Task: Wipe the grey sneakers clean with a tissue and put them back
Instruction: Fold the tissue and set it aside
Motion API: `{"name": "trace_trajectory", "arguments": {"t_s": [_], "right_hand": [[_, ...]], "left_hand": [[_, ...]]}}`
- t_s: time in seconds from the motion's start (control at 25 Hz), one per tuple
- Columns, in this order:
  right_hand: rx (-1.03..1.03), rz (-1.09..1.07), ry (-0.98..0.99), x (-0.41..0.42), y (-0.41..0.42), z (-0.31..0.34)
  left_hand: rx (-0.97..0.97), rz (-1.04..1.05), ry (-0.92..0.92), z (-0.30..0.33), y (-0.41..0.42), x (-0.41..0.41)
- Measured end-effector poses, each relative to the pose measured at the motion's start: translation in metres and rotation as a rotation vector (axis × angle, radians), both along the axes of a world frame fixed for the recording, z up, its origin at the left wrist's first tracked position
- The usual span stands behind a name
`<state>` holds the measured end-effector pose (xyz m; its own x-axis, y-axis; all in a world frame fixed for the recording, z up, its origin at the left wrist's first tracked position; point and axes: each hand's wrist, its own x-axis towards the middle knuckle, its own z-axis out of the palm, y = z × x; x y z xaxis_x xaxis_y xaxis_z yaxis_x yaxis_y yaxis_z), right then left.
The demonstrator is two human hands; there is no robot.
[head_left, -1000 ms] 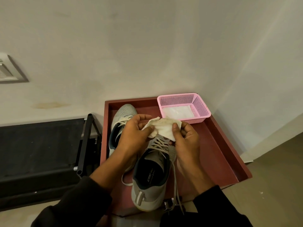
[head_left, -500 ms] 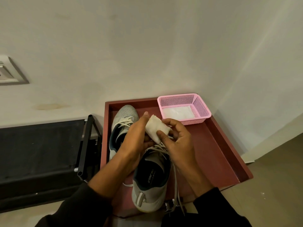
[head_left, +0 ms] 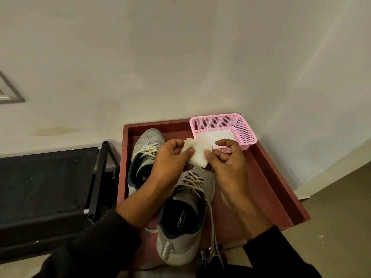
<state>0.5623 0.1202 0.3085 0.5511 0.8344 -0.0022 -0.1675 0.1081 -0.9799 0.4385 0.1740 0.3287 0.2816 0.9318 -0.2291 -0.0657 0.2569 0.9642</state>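
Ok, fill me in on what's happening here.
A person is holding a folded tissue in both hands, left hand and right hand each pinching an edge, above two grey sneakers in a dark red tray. A pink basket with more tissues sits at the tray's far right corner. Neither shoe is being wiped right now.

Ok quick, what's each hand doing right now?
Left hand: pinching the tissue.
Right hand: pinching the same tissue at its other edge.
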Motion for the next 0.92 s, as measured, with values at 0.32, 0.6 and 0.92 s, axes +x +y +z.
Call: {"name": "trace_trajectory", "arguments": {"t_s": [0.32, 0.6, 0.92], "right_hand": [[-0.153, 0.030, -0.514, 0.073, 0.065, 0.007], [-0.344, 0.183, -0.835, 0.109, 0.106, -0.011], [-0.476, 0.255, -1.076, 0.119, 0.117, -0.036]], "left_hand": [[0.517, -0.038, 0.627, -0.004, 0.068, 0.049], [0.826, -0.282, 1.057, -0.034, 0.109, 0.072], [0.899, -0.463, 1.381, -0.045, 0.118, 0.086]]}}
